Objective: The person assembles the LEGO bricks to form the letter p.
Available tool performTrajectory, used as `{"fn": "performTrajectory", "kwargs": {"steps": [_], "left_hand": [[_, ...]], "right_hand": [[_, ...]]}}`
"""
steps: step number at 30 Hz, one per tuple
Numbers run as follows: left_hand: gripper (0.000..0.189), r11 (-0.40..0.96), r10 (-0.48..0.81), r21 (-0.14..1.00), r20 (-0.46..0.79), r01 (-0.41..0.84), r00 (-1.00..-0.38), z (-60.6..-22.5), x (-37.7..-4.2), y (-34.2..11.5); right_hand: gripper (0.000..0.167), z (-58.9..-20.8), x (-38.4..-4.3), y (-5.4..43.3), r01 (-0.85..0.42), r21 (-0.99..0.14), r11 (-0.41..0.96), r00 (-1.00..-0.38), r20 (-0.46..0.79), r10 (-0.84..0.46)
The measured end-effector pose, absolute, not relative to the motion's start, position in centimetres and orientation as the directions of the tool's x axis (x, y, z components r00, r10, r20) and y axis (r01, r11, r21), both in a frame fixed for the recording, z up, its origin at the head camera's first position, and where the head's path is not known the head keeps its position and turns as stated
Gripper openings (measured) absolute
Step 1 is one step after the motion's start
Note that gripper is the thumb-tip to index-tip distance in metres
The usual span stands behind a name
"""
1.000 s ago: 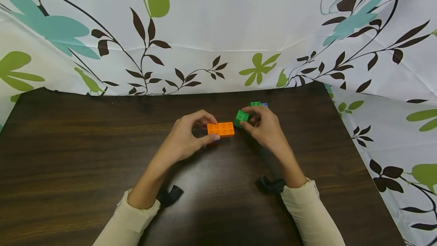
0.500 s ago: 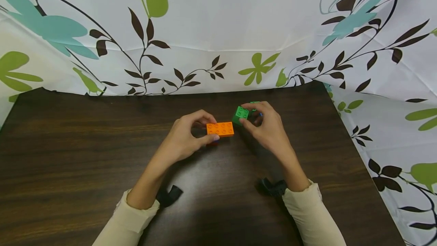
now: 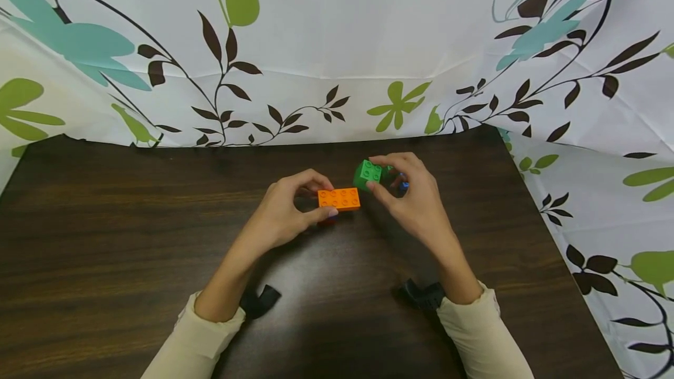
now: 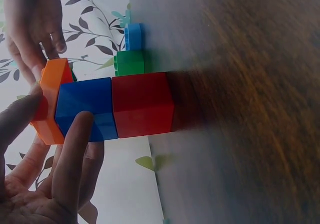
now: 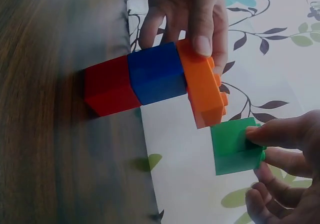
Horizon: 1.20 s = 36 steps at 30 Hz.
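A small tower stands on the table: a red brick (image 4: 142,105) at the bottom, a blue brick (image 4: 75,96) above it and a long orange brick (image 3: 339,199) across the top, one end jutting out to the right. My left hand (image 3: 284,210) grips the tower near its top, thumb on the orange brick and a finger against the blue one. Between thumb and fingers, my right hand (image 3: 416,197) pinches a green brick (image 5: 232,149). The green brick hangs in the air just beyond the orange brick's jutting end, about level with its studs, which face up.
Behind the tower, a second green brick (image 4: 130,62) and a lighter blue brick (image 4: 134,36) sit on the table, mostly hidden by my right hand in the head view. A patterned curtain (image 3: 326,28) borders the dark wooden table (image 3: 131,238) at the back and right.
My right hand has moved a little away from me with the green brick, which has shifted slightly left in the head view. The left hand and the tower have stayed in place.
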<state>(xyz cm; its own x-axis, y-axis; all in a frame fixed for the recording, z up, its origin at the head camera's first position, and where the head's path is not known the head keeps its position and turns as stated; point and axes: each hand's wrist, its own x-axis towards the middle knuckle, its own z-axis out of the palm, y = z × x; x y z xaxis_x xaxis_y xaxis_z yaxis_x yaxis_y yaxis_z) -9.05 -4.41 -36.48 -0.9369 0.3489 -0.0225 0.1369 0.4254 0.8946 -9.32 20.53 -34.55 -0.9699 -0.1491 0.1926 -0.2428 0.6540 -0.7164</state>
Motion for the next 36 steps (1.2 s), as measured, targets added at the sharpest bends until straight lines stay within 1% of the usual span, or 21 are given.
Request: {"fn": "performTrajectory", "kwargs": {"steps": [11,24,28,33,36], "left_hand": [[0.033,0.421,0.349,0.898,-0.031,0.127,-0.937,-36.5,-9.1,-4.5],[0.033,0.421,0.353,0.897,-0.023,0.137,-0.935,-36.6,-9.1,-4.5],[0.033,0.423,0.353,0.895,-0.021,0.139,-0.935,-36.6,-9.1,-4.4],[0.032,0.427,0.356,0.891,-0.009,0.154,-0.935,-36.8,-9.1,-4.4],[0.033,0.430,0.357,0.887,0.003,0.167,-0.934,-36.9,-9.1,-4.3]], "right_hand": [[0.041,-34.0,-8.8,20.1,-0.299,-0.721,0.625,-0.950,0.285,-0.126],[0.040,-33.6,-8.2,19.7,-0.343,-0.757,0.556,-0.936,0.329,-0.129],[0.040,-33.7,-8.0,19.3,-0.383,-0.770,0.510,-0.920,0.369,-0.133],[0.040,-34.2,-7.7,18.5,-0.455,-0.794,0.402,-0.889,0.433,-0.149],[0.040,-34.4,-7.6,18.0,-0.474,-0.800,0.368,-0.880,0.445,-0.167]]}}
